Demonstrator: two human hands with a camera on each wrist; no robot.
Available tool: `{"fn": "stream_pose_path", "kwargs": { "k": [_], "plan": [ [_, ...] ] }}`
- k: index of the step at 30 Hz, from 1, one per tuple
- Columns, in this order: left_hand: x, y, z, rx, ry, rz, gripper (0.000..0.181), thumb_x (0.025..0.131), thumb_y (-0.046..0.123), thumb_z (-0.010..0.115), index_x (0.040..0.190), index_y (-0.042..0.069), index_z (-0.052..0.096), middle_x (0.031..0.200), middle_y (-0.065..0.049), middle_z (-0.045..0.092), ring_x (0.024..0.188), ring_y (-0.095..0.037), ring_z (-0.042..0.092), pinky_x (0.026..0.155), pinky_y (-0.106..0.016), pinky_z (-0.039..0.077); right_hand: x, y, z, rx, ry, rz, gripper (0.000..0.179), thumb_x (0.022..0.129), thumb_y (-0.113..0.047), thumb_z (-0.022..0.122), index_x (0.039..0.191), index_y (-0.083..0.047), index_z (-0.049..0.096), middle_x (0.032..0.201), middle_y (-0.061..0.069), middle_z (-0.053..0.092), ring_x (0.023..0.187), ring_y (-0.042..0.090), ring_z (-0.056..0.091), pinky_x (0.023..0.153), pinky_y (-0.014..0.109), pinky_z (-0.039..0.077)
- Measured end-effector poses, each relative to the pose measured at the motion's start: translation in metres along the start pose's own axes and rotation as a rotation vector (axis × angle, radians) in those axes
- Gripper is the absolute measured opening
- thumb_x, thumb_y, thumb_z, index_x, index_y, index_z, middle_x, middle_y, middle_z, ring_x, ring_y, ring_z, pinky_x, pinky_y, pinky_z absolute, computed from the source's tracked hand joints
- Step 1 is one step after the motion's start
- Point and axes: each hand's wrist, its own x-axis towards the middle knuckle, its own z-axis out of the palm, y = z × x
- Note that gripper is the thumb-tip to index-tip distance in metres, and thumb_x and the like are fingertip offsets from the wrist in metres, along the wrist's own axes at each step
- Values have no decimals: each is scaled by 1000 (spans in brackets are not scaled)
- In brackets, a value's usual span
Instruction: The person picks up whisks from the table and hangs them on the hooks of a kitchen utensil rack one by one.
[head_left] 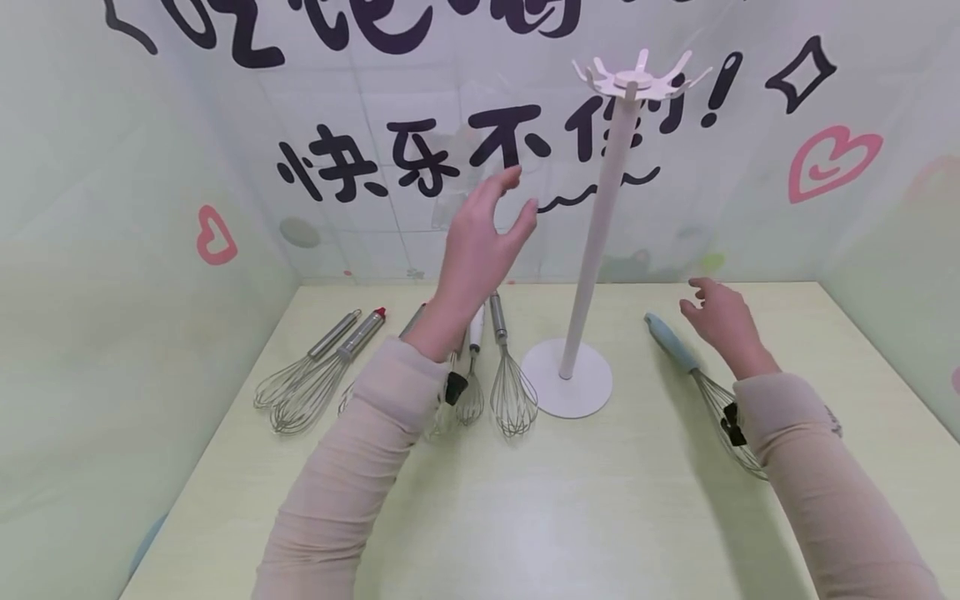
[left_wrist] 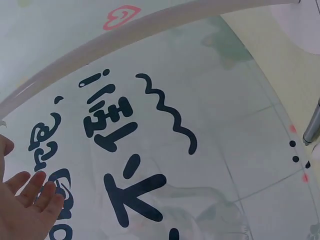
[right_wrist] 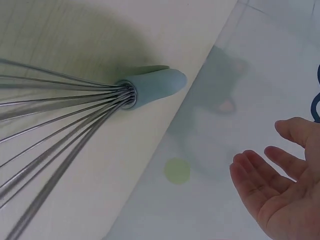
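My left hand [head_left: 478,250] is raised above the table, left of a white stand [head_left: 600,221] with a ring of hooks on top. Its fingers are spread, loosely bent, with nothing between them. Over the right side, my right hand [head_left: 722,321] hovers, relaxed, beside the blue handle [head_left: 670,340] of a wire whisk. In the right wrist view that whisk [right_wrist: 157,87] lies apart from the hand [right_wrist: 287,187]. Several more whisks lie left of the stand, among them a red-tipped one [head_left: 360,335], a white-handled one [head_left: 476,329] and a metal-handled one [head_left: 498,321]. My left forearm partly covers some.
The stand's round white base [head_left: 588,392] rests on the pale table [head_left: 570,517]. Behind the table hangs a white sheet [head_left: 420,225] with black lettering and pink hearts. Similar sheets close off both sides. A blue edge [head_left: 146,546] shows at lower left.
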Motion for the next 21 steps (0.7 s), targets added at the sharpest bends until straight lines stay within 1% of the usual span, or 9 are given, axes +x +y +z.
{"fn": "stream_pose_path", "kwargs": {
  "k": [2, 6, 10, 14, 17, 21],
  "plan": [
    [4, 5, 0, -55, 11, 29, 43, 93, 21, 56, 133, 6, 52, 128, -9, 61, 119, -20, 54, 103, -27, 44, 0, 2, 3, 3, -3, 3, 49, 96, -16, 42, 135, 13, 36, 125, 40, 48, 113, 52, 50, 92, 60, 44],
    [11, 14, 0, -173, 25, 66, 42, 92, 17, 57, 132, 4, 52, 128, -11, 60, 116, -19, 56, 101, -21, 45, 0, 6, 10, 16, -19, 11, 46, 96, -15, 43, 133, 13, 39, 123, 38, 50, 109, 51, 53, 89, 58, 46],
    [16, 25, -2, -257, 31, 74, 42, 91, 15, 58, 132, 4, 52, 127, -10, 60, 116, -16, 57, 98, -18, 47, 0, 8, 17, 29, -29, 12, 44, 96, -13, 43, 131, 12, 42, 122, 37, 53, 106, 50, 55, 87, 57, 48],
    [21, 36, -5, -345, 19, 48, 44, 91, 15, 60, 133, 6, 51, 128, -9, 60, 115, -13, 58, 96, -14, 47, 1, 12, 25, 29, -27, 7, 41, 95, -11, 45, 128, 12, 45, 119, 36, 55, 104, 49, 56, 86, 56, 48],
    [24, 44, -6, -413, 26, 27, 45, 90, 12, 60, 134, 6, 50, 128, -9, 60, 114, -13, 59, 96, -14, 48, 1, 16, 30, 32, -37, 10, 39, 94, -9, 46, 127, 13, 47, 117, 36, 56, 105, 50, 55, 88, 56, 47],
    [27, 51, -8, -498, 49, 3, 48, 88, 9, 62, 135, 6, 48, 129, -10, 59, 115, -13, 59, 96, -15, 48, 1, 19, 38, 31, -64, 25, 39, 94, -8, 45, 126, 14, 46, 117, 36, 56, 105, 49, 55, 88, 55, 48]
  ]
}}
